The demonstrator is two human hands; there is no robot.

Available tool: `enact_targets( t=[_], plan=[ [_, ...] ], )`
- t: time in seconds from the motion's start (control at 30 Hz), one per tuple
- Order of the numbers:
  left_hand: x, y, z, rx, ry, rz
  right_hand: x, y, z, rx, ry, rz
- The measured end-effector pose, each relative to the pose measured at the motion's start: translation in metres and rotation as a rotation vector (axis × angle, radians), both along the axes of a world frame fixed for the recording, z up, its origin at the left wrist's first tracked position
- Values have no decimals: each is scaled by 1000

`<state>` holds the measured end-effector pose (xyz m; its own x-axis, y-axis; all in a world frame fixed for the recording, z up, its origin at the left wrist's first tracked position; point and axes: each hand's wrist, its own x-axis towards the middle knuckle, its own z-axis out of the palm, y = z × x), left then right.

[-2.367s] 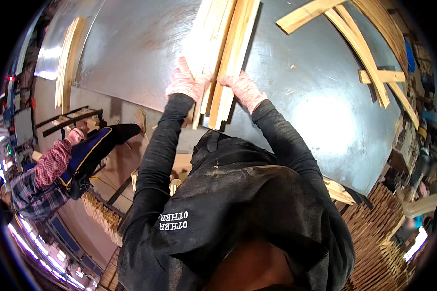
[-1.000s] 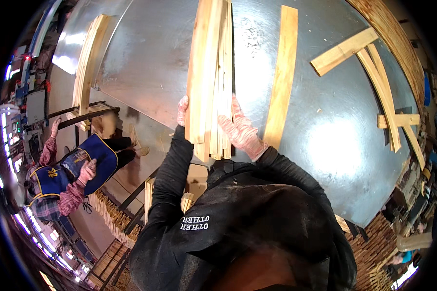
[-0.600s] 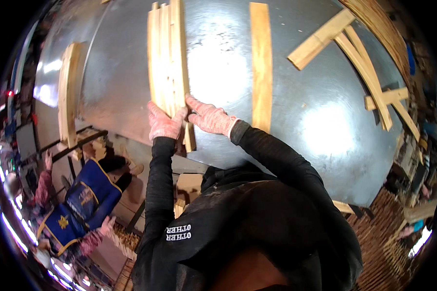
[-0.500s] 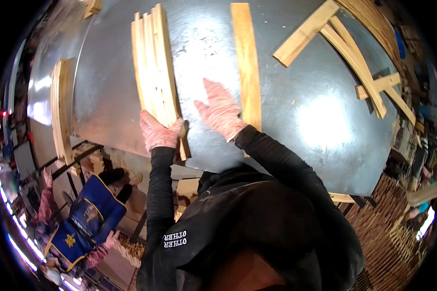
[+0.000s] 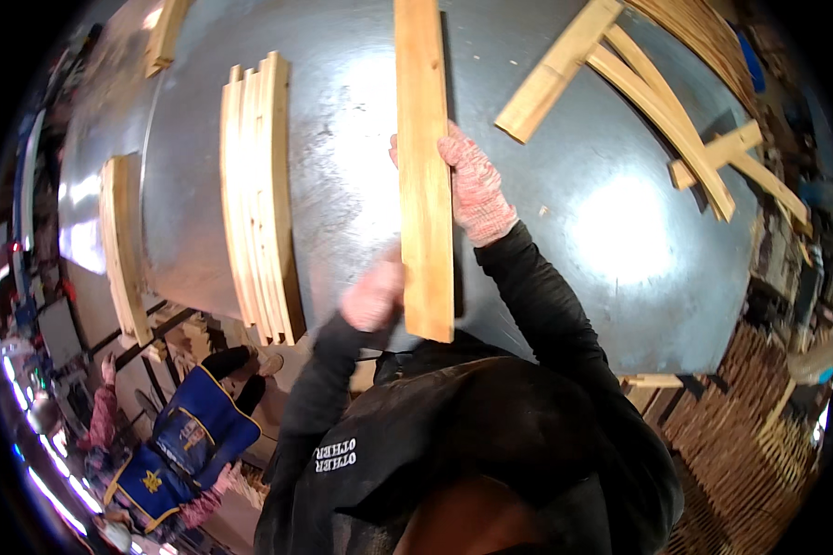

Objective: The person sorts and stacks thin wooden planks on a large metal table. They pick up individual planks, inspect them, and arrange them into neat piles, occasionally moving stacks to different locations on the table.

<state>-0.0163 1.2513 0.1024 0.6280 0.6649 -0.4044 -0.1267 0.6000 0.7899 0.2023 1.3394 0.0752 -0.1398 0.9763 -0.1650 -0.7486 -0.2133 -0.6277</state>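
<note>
A long flat wooden plank (image 5: 423, 176) is lifted off the metal tabletop, pointing away from me. My right hand (image 5: 479, 180), in a pink-and-white knit glove, is closed around its right edge; fingertips show past the left edge. My left hand (image 5: 370, 296), gloved alike and smeared by motion, is at the plank's left edge near its close end. Its fingers are blurred and partly behind the wood, so their grip is unclear. Left of it, a row of narrow wooden strips (image 5: 257, 199) lies side by side on the table.
The shiny metal table (image 5: 546, 296) spreads around me. Crossed wooden pieces (image 5: 662, 116) lie at the far right, another stack of strips (image 5: 123, 245) at the left edge. A person in a blue apron (image 5: 204, 416) is at lower left. Stacked wood (image 5: 731, 435) fills the lower right.
My right hand has taken hold of the single plank, which has risen and shifted left. My left hand has left the row of strips and moved right to the plank.
</note>
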Motion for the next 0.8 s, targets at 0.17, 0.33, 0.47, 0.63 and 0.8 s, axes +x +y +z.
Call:
enact_targets(
  t=[0.17,0.33,0.47,0.63,0.8],
  plan=[
    [27,45,28,149,430,128,22,33,-2,140,-1302,-107],
    [-86,172,49,402,918,238,94,89,-43,-184,-2223,-262],
    [-203,280,47,417,1710,198,89,106,-53,-396,-2345,-202],
    [-248,273,-30,211,1969,19,116,107,-94,-547,-2333,-398],
    [-264,279,-48,164,1930,209,133,84,-74,-574,-2225,-247]
  ],
)
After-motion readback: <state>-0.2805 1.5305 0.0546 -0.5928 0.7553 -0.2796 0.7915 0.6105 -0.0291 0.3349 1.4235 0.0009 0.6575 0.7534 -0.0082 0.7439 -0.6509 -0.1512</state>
